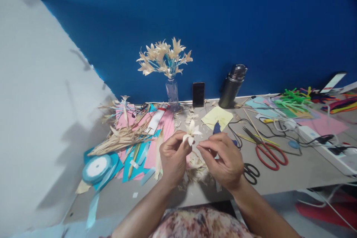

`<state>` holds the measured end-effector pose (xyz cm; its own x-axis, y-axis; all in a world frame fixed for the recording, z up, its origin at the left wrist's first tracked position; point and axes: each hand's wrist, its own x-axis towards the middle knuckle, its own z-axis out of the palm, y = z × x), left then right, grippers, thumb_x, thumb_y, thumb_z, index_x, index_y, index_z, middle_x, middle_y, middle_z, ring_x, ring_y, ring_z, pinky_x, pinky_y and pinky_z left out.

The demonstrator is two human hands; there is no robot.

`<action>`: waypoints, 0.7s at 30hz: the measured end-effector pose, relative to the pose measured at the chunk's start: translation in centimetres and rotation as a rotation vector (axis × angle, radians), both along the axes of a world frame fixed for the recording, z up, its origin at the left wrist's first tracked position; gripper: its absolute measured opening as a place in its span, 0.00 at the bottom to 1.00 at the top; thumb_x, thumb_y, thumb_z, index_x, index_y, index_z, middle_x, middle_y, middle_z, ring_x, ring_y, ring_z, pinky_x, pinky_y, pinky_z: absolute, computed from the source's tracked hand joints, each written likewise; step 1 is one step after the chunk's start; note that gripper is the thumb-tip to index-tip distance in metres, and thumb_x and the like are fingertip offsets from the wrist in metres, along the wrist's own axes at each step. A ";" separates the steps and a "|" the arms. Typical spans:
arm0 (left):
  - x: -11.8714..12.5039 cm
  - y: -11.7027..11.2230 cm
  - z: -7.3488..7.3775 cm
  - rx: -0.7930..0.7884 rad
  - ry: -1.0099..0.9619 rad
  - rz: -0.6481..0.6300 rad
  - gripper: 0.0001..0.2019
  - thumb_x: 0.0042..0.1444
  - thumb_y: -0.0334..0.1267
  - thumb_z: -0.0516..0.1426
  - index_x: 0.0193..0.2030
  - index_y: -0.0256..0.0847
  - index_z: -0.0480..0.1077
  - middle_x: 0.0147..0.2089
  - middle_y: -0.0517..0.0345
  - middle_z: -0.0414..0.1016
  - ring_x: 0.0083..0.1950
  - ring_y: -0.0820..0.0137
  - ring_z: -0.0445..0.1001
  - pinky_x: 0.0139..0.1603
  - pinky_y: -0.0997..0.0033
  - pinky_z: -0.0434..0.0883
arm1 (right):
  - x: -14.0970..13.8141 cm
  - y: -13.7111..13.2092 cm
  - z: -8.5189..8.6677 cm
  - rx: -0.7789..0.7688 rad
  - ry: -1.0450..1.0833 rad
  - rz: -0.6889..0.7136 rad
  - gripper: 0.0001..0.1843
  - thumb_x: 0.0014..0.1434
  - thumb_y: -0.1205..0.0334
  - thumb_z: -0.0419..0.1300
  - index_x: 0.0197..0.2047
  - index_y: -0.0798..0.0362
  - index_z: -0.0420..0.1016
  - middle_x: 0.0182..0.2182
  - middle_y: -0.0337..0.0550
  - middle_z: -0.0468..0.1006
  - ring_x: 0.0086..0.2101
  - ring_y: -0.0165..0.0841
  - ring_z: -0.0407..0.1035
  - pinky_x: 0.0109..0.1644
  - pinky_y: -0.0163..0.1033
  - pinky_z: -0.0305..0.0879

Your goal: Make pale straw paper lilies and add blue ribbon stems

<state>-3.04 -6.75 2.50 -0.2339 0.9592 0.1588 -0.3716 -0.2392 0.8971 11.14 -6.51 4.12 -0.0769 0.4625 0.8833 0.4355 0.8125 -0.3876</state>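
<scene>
Small cream flower [192,132] front and centre, held up just above the near edge of the table [292,173], petals fanned upward. The left hand [173,158] has it: thumb and forefinger nipped tight on the base, the other fingers curled in. The right hand [224,161] sits just beside it, thumb and forefinger drawn to a narrow pinch at the lower petal; I cannot tell whether they touch it.

Directly under the hands lies a heap of pale scraps [196,171]. Just behind the flower, a blue glue gun [216,128] and a yellow sheet [217,117]. To the right, 2 pairs of scissors: a black pair [251,173] near the right wrist, a red-handled pair [269,152] further out. To the left, pink paper [164,126], dried strips [119,139] and a blue ribbon spool [96,167]. Against the blue wall stand a glass vase [172,95] of cream flowers, a dark phone [198,94] propped upright and a metal flask [232,85].
</scene>
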 end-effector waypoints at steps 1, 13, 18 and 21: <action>-0.1 0.0 0.1 -0.015 -0.014 -0.003 0.11 0.52 0.44 0.69 0.30 0.39 0.76 0.27 0.63 0.66 0.27 0.78 0.60 0.27 0.77 0.59 | -0.1 0.1 0.1 0.002 -0.001 0.007 0.08 0.60 0.74 0.66 0.42 0.53 0.78 0.30 0.43 0.75 0.28 0.30 0.71 0.28 0.34 0.70; -0.6 -0.1 1.0 -0.048 -0.086 0.071 0.13 0.48 0.40 0.70 0.28 0.38 0.72 0.26 0.65 0.63 0.26 0.79 0.58 0.26 0.81 0.59 | -1.3 1.0 0.4 -0.015 0.013 0.072 0.07 0.60 0.75 0.65 0.39 0.55 0.78 0.28 0.43 0.74 0.27 0.30 0.71 0.27 0.33 0.67; -0.6 -0.2 0.5 -0.007 -0.043 0.089 0.13 0.50 0.43 0.70 0.30 0.38 0.73 0.27 0.64 0.64 0.26 0.79 0.57 0.26 0.81 0.59 | -1.5 0.6 0.9 0.020 0.003 0.043 0.08 0.59 0.75 0.66 0.40 0.54 0.77 0.29 0.43 0.75 0.28 0.30 0.71 0.27 0.33 0.68; -0.4 -0.4 0.7 0.018 0.001 0.073 0.13 0.53 0.44 0.68 0.31 0.38 0.73 0.26 0.65 0.63 0.25 0.78 0.57 0.26 0.80 0.59 | -1.7 0.3 2.0 0.096 -0.027 0.015 0.09 0.60 0.73 0.66 0.44 0.53 0.77 0.30 0.43 0.76 0.29 0.30 0.72 0.28 0.33 0.70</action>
<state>-3.48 -7.16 3.18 -0.3030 0.9365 0.1763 -0.3520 -0.2819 0.8925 9.46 -6.23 6.12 -0.1075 0.3743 0.9211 0.4321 0.8519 -0.2957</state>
